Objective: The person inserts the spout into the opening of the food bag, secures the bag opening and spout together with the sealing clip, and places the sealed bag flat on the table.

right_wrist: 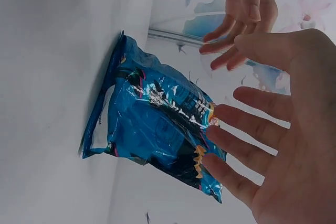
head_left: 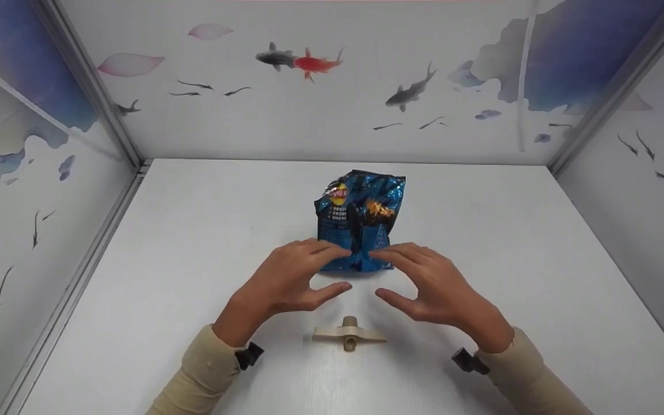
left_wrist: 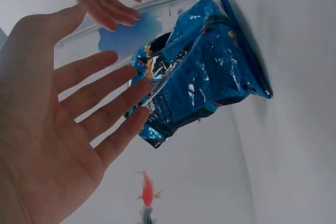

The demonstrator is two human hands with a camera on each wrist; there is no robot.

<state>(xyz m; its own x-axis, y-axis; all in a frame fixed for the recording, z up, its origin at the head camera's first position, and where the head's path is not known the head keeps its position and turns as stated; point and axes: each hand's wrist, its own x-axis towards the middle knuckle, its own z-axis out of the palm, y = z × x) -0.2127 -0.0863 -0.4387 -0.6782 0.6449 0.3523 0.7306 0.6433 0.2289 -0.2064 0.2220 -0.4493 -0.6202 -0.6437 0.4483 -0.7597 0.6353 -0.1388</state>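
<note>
A shiny blue chip bag stands upright on the white table, its creased front facing the head camera. My left hand hovers before the bag's lower left, fingers spread and fairly straight, holding nothing. Mirroring it, my right hand hangs in front of the lower right side, thumb apart from the fingers. Both wrist views show the palms bare and a gap to the blue bag. Nearer the body, below and between the hands, lies a beige cross-shaped piece with a short tube through its middle; its kind cannot be told.
White panels printed with fish and petals wall in the table at the back and both sides. Metal rails run along the left edge. A dark wrist camera sits on the left cuff, another wrist camera on the right.
</note>
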